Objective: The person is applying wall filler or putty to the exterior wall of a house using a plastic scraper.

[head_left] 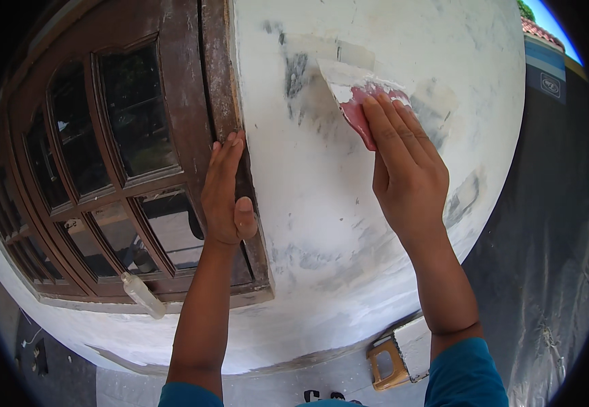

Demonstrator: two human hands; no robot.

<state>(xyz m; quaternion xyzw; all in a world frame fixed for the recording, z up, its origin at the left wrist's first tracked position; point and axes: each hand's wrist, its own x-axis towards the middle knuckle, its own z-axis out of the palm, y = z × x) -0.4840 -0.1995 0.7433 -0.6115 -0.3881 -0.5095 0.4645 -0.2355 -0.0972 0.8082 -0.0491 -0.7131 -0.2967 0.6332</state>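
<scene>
My right hand (411, 166) grips a pink putty spreader (357, 121) with its fingers laid flat over the blade. White putty (338, 76) coats the spreader's upper edge, which meets the white wall (315, 217) near grey, patchy marks. The thumb is hidden behind the spreader. My left hand (225, 186) rests with fingers stretched out against the brown wooden window frame (221, 81), beside the wall's edge. Nothing shows in that hand.
Left of the frame is a brown window (132, 176) with dark glass panes. A clear bottle (143, 296) leans at its lower sill. Low on the right stands a yellow-brown stool (384, 365) beside a pale panel. A dark surface (545, 224) lies beyond the wall's right edge.
</scene>
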